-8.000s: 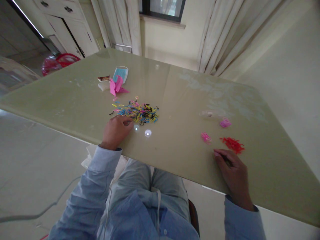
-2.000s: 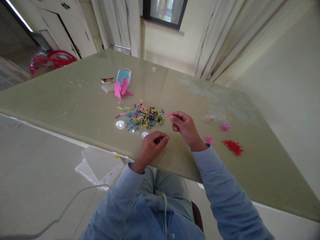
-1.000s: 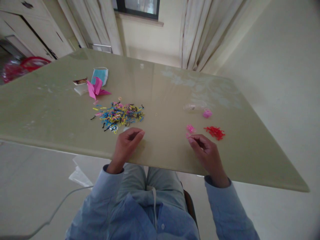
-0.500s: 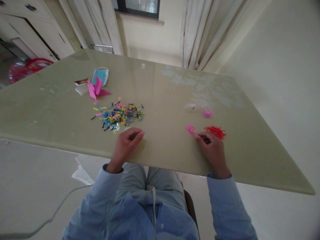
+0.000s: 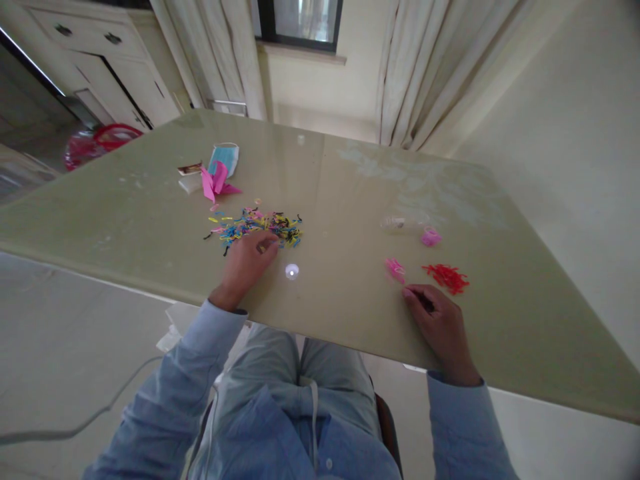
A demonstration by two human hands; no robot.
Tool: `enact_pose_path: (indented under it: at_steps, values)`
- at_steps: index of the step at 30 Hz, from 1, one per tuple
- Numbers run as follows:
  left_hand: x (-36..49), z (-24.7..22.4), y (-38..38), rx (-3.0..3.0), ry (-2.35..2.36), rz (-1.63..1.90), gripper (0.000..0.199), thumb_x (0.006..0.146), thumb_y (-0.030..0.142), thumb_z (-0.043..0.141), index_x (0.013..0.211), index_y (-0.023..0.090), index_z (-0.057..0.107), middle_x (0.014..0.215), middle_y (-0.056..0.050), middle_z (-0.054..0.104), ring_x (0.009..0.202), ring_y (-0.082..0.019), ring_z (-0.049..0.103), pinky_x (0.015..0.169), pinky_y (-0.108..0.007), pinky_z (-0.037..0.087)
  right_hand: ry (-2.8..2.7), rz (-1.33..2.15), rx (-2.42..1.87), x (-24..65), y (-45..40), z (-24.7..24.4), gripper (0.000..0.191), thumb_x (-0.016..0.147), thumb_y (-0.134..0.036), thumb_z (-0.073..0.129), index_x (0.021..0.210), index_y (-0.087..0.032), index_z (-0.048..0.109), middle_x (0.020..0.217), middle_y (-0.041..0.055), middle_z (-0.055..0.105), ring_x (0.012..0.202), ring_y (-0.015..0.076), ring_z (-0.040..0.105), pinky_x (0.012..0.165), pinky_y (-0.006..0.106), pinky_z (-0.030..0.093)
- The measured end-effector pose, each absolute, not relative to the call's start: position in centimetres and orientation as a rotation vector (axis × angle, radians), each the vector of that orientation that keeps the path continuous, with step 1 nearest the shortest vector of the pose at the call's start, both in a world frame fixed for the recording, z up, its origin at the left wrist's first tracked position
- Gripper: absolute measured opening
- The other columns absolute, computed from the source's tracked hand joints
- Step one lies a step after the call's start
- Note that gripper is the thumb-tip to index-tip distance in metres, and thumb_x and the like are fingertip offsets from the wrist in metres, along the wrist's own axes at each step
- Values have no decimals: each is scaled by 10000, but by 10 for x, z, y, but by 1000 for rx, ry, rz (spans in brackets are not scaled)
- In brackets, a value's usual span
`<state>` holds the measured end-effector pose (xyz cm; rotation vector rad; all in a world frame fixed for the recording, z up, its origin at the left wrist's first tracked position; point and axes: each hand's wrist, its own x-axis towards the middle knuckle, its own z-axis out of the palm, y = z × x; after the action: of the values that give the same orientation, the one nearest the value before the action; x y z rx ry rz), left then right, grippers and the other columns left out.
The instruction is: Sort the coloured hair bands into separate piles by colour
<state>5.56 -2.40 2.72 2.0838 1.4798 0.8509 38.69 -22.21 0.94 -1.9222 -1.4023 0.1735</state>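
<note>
**Lying on a glossy, greenish table (image 5: 340,200): small coloured bands, with two bare hands**

Mixed heap of thin blue, yellow, black and pink bands (image 5: 260,220), left of centre; near part hidden by the left hand (image 5: 247,263), thumb and forefinger curled close. Whether they grip a band, cannot tell.

Right hand (image 5: 440,323), lower right: thumb and forefinger tips drawn together, just beside a small cluster of bright pink bands (image 5: 395,269); contents, cannot tell.

Beyond it: loose red bands (image 5: 447,278), a purplish-pink clump (image 5: 431,237), a clear plastic item (image 5: 394,223).

Upper left: pink folded-paper figure (image 5: 216,181), partly covering a blue face mask (image 5: 225,160); whitish packet (image 5: 191,184) alongside.
</note>
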Motion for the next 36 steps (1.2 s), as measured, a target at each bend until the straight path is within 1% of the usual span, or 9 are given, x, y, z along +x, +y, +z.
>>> enact_pose_path:
  at_steps: [5,10,17,22,24,27,30,32,36]
  values:
    - [51,41,4,2290,1575,675,317,846,282,566,1040,184,797,910,-80,783,766,-225,683,739,-314,513,-1392,179,-1943,389,-222,7,327,886,-490,586,868,-194,725,820,73,745,700,205,661,671,324,521]
    - [55,51,22,2440,1711,330,330,892,279,528,1054,203,806,978,-116,788,877,-283,713,781,-366,535,-1382,201,-1962,389,-222,9,333,882,-501,583,864,-200,723,812,78,745,703,216,669,675,336,525]
    - [62,55,26,2514,1741,144,326,920,280,502,1030,207,800,1027,-129,776,927,-296,707,813,-386,533,-1384,199,-1962,388,-222,11,342,876,-509,579,856,-199,724,797,75,737,692,216,667,660,334,529]
    - [61,52,24,2493,1749,204,325,947,303,486,1034,185,775,1037,-149,756,923,-301,697,796,-387,518,-1386,204,-1965,388,-222,10,344,875,-510,581,856,-198,727,791,73,737,691,216,671,664,335,534]
    - [59,51,23,2457,1749,330,303,938,284,495,1024,166,760,1042,-151,748,933,-294,687,798,-376,508,-1383,202,-1960,388,-221,9,342,874,-508,585,860,-197,727,804,77,743,706,220,680,671,337,537]
    - [58,47,20,2348,1682,618,281,922,254,489,979,147,743,989,-137,742,906,-267,671,800,-349,495,-1386,196,-1962,388,-221,9,337,872,-505,586,858,-199,726,806,81,746,701,222,681,668,340,540]
    - [60,41,11,2255,1594,800,294,934,273,465,974,152,730,952,-114,743,867,-243,663,800,-333,493,-1393,184,-1963,389,-221,9,344,873,-514,581,850,-202,724,793,80,742,690,222,675,661,342,540]
    - [62,39,4,2267,1633,803,295,941,276,462,979,157,729,982,-121,742,891,-248,664,808,-337,493,-1398,179,-1962,389,-222,9,348,877,-519,577,853,-204,725,802,80,744,695,223,675,666,343,540]
    - [64,41,-4,2340,1792,626,301,944,265,462,1000,163,739,1068,-154,732,979,-292,668,803,-366,495,-1409,176,-1955,389,-222,9,349,879,-525,576,852,-210,722,807,79,745,692,221,670,675,347,541]
